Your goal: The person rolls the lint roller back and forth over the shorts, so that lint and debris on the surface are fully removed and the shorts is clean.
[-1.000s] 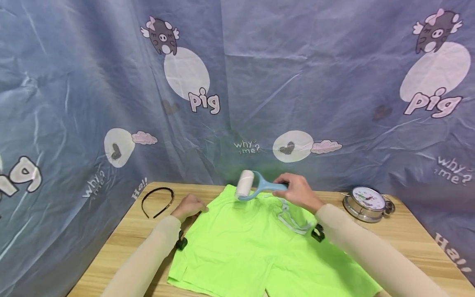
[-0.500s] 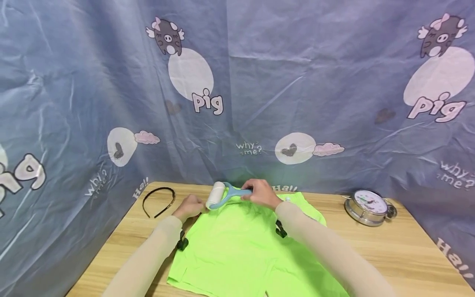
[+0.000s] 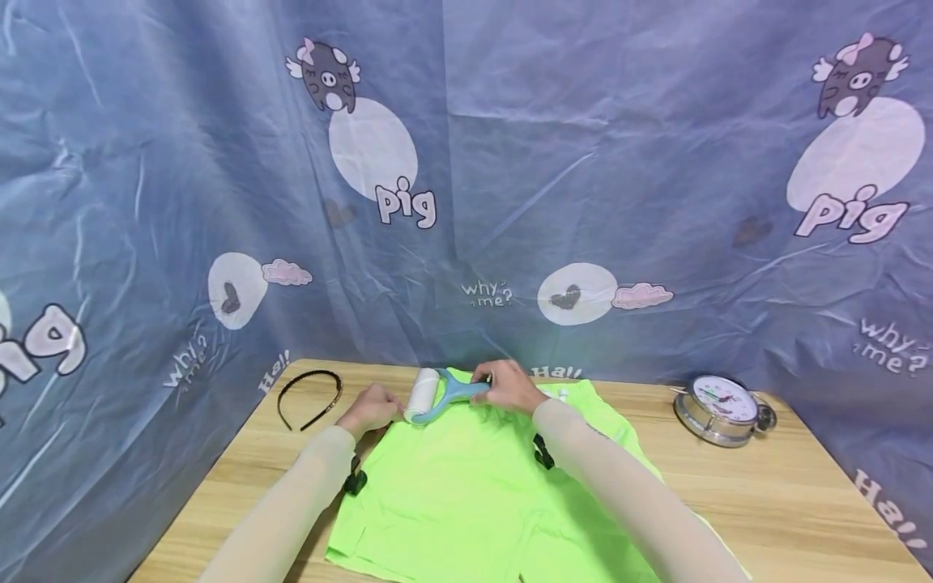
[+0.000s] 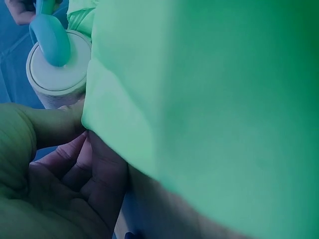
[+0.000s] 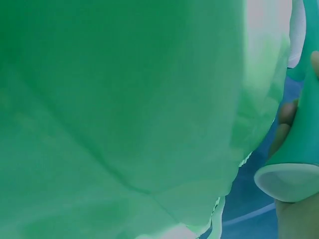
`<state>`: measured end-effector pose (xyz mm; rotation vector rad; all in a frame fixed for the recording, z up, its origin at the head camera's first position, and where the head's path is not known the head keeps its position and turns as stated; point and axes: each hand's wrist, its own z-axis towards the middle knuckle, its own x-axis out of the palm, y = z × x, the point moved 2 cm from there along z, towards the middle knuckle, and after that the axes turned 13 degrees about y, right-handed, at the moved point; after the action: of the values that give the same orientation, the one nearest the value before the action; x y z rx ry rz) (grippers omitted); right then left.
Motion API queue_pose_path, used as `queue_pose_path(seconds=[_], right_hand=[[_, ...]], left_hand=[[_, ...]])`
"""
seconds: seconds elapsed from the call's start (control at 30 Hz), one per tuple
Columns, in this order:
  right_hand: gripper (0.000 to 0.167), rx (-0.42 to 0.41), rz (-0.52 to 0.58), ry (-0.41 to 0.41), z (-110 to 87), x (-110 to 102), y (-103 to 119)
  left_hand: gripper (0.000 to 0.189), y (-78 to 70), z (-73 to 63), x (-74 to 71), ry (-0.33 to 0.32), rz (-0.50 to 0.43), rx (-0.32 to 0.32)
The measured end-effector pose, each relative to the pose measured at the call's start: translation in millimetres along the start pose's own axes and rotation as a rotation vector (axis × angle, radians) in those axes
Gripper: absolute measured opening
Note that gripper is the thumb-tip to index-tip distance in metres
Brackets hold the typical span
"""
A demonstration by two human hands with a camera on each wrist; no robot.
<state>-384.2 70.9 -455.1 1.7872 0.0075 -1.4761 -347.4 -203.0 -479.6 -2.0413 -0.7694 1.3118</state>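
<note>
Bright green shorts (image 3: 452, 486) lie spread on the wooden table, waistband toward the back. My right hand (image 3: 509, 387) grips the blue handle of a lint roller (image 3: 423, 395), whose white roll rests on the upper left of the waistband. In the right wrist view the handle's end (image 5: 289, 181) shows inside the curled fingers. My left hand (image 3: 373, 409) is at the left edge of the shorts, just left of the roll. Seen from the left wrist, thumb and fingers (image 4: 65, 124) pinch the cloth's edge, with the roll (image 4: 57, 69) right beside the thumb.
A black headband (image 3: 309, 398) lies on the table (image 3: 240, 461) at the back left. A round silver alarm clock (image 3: 722, 409) sits at the back right. Behind the table hangs a blue-grey printed curtain (image 3: 510, 178).
My right hand has carried the lint roller left across the waistband, then slightly down toward me, close to my left hand. My left hand has stayed at the shorts' edge.
</note>
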Motion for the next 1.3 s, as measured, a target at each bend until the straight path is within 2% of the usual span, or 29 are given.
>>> queue_pose_path(seconds=[0.17, 0.27, 0.43, 0.57, 0.77, 0.93, 1.3], right_hand=[[0.021, 0.011, 0.028, 0.021, 0.7, -1, -2], [0.019, 0.013, 0.024, 0.021, 0.3, -3, -3], [0.018, 0.014, -0.011, 0.030, 0.7, -7, -4], [0.018, -0.004, -0.006, 0.031, 1.0, -10, -4], [0.018, -0.010, 0.014, 0.048, -3.9, -13, -8], [0.018, 0.002, -0.014, 0.039, -5.1, -16, -12], [0.019, -0.005, -0.029, 0.038, -7.9, -20, -15]], left_hand=[[0.010, -1.3, -1.8, -0.6, -0.017, 0.031, 0.007], [0.020, -1.9, -3.1, 0.2, -0.019, 0.053, 0.024], [0.041, -0.8, -4.0, 2.6, 0.010, 0.031, 0.033], [0.047, 0.1, -3.3, 1.3, 0.021, -0.003, 0.026], [0.051, 0.3, -2.9, 2.2, 0.052, -0.071, 0.031], [0.050, -1.9, -2.8, 3.8, 0.046, -0.058, 0.045], [0.049, -2.3, -5.6, 3.8, 0.044, -0.039, 0.026]])
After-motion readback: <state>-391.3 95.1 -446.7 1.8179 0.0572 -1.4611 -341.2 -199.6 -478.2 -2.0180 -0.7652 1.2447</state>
